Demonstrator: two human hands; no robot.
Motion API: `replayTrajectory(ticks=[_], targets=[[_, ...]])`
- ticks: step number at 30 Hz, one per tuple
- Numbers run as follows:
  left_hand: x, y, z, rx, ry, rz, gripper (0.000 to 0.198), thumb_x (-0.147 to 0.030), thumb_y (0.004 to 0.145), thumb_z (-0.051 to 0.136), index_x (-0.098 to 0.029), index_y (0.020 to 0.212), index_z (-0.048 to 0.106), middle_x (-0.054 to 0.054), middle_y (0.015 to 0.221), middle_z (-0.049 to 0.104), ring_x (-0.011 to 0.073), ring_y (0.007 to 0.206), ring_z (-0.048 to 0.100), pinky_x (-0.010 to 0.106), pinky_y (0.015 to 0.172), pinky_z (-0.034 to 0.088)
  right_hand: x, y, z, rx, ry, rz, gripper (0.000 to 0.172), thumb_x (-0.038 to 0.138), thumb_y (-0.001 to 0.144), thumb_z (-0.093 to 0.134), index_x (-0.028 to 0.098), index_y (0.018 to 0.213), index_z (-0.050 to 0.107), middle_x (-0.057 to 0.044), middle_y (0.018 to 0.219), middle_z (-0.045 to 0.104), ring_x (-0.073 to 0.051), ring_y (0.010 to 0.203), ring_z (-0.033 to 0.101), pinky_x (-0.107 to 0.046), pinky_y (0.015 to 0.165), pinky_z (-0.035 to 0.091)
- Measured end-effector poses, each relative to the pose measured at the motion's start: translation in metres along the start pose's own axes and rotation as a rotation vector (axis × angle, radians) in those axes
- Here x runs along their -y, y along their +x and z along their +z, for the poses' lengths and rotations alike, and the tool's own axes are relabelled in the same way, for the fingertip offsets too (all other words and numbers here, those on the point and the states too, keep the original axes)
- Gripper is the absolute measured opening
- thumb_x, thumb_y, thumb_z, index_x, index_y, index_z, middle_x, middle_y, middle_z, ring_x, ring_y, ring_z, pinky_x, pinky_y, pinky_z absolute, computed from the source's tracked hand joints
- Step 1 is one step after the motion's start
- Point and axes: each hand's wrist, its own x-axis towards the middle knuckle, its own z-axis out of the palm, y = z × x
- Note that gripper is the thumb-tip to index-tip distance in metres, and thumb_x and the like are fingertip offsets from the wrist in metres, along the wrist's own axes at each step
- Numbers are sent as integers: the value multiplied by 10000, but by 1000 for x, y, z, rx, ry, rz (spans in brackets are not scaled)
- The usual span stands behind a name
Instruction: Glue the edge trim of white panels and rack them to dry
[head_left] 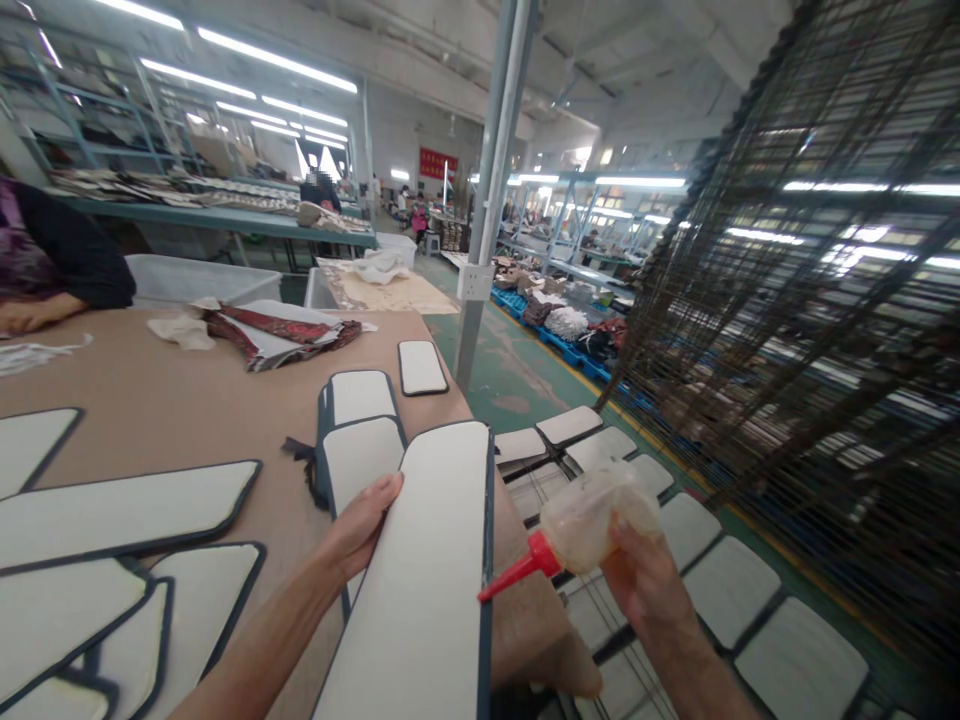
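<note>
My left hand (360, 525) grips the left edge of a long white panel with dark trim (427, 580), held up over the brown table's corner. My right hand (649, 585) is wrapped round a clear squeeze bottle with a red nozzle (581, 525). The nozzle tip touches the panel's right dark edge, about halfway along. Two smaller white panels (364, 425) lie stacked on the table just beyond my left hand.
More white trimmed panels (112, 515) cover the brown table (187, 400) at left. Others lie on wire shelves (720, 590) low at right. A tall wire rack (810, 280) stands right. A grey post (491, 190) rises ahead. Another person's arm (52, 280) rests far left.
</note>
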Motion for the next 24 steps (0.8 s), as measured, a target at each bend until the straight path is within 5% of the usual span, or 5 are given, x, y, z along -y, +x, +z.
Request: replayTrajectory(ticks=[14,20,24], targets=[[-7,12,0,7,7,-87,72,-198,823,628,-130,824,651,79,720,736,200,581,676,312,574,568,7,-8,0,44,-50,-74,546,405,560,852,242,1062,711,-66,740,753,-303,695,710,-487,786,579],[-15,17,5,-12,26,-79,104,-206,842,602,-131,790,652,71,649,721,192,541,661,292,521,551,13,-10,4,69,-28,-105,434,387,580,842,242,973,730,-67,740,748,-328,861,700,-507,891,529],[-22,22,7,-11,30,-75,95,-183,831,612,-138,752,641,55,611,709,192,522,654,304,539,559,16,-11,4,74,-30,-130,304,390,586,840,230,828,750,-72,748,750,-310,793,706,-506,902,522]])
